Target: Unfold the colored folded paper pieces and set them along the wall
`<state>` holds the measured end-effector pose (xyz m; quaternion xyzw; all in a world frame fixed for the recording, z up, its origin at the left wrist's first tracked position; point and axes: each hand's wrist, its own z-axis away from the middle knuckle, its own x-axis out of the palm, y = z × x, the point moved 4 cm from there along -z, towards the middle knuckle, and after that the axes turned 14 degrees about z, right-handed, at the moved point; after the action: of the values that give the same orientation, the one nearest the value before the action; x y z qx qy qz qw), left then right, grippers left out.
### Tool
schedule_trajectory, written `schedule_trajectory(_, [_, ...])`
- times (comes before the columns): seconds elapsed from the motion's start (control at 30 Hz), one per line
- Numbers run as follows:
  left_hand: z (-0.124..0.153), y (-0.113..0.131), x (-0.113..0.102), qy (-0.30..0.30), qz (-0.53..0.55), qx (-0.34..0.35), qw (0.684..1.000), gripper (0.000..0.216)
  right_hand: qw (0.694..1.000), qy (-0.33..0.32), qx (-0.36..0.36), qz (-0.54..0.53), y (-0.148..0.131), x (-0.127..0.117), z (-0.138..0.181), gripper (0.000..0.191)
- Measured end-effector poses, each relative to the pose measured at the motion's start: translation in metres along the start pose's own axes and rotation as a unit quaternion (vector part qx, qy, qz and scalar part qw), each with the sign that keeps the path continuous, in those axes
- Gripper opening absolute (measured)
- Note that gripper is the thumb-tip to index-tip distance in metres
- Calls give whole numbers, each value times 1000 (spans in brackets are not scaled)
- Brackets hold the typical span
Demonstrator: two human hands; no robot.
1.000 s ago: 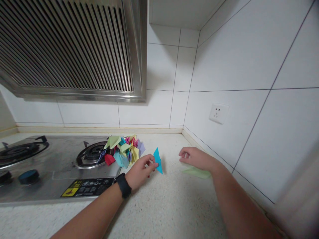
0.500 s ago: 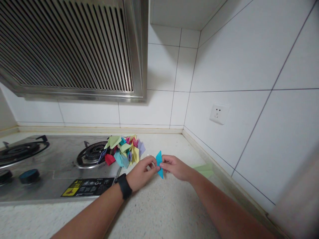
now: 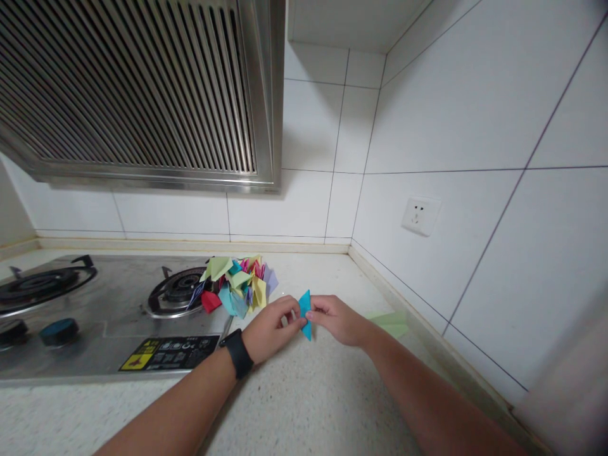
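Note:
A small piece of folded blue paper (image 3: 305, 305), pointed at its top and bottom, is held upright between my two hands over the counter. My left hand (image 3: 275, 322), with a black watch on the wrist, pinches its left side with thumb and fingers. From the other side, my right hand (image 3: 338, 320) grips it, thumb laid across the front of the paper. The lower fingers of both hands are partly hidden. Left of my hands lies a heap of folded coloured papers (image 3: 237, 285), in green, yellow, red, blue and purple.
The heap overlaps the right edge of a steel gas stove (image 3: 123, 297) with burners and knobs. A light green paper (image 3: 392, 323) lies by the right wall, behind my right forearm. A range hood (image 3: 142, 95) hangs above. A wall socket (image 3: 420, 216) is on the right.
The blue paper has tilted slightly, its top tip shifting right. Both hands keep their hold in nearly the same place. The whole view has shifted a little.

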<state>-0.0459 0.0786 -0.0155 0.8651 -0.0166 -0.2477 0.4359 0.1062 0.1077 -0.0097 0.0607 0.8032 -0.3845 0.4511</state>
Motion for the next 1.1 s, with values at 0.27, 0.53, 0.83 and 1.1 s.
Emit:
schedule_trajectory(0.27, [-1, 5, -1, -15, -5, 15, 1000, 22, 999, 5, -20, 46, -11, 0, 2, 22])
schedule_trajectory(0.53, [1, 12, -3, -46, -78, 34, 995, 21, 999, -2, -16, 37, -4, 4, 0, 20])
schedule_trajectory(0.83, [-1, -2, -8, 0, -40, 35, 999, 21, 997, -6, 33, -75, 16, 7, 1, 27])
schedule_trajectory(1.1, [-2, -2, -6, 7, 9, 30, 999, 23, 986, -29, 48, -155, 21, 13, -1, 32])
